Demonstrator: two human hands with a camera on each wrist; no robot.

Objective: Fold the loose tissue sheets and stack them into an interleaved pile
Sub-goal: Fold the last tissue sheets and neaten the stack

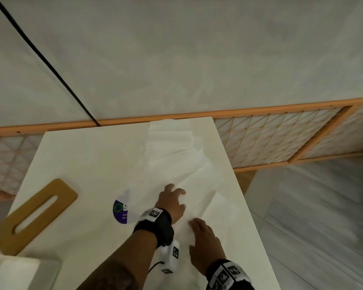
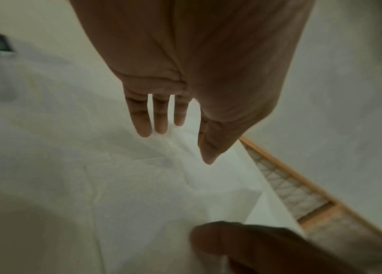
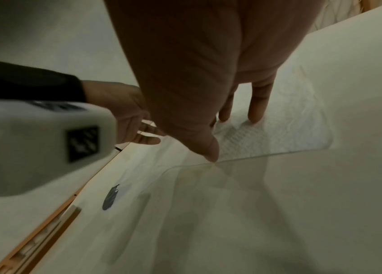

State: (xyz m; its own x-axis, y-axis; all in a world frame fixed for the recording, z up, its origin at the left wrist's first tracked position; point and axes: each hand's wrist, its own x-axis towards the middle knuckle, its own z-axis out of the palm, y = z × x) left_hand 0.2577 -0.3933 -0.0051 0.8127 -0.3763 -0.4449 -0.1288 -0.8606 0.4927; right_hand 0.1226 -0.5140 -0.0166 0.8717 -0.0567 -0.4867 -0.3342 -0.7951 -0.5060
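I've got both hands down flat on the loose tissue sheets (image 1: 176, 164) strewn along the right half of the white table (image 1: 88, 164), left hand (image 1: 172, 203) fingers spread and gripping nothing, right hand (image 1: 204, 241) fingers straight, pressing a sheet, holding nothing.

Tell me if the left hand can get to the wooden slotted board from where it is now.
Probably yes. The left hand rests open on the tissue sheets, holding nothing, and the wooden slotted board lies on the same table to its left, with only bare tabletop and a round sticker between.
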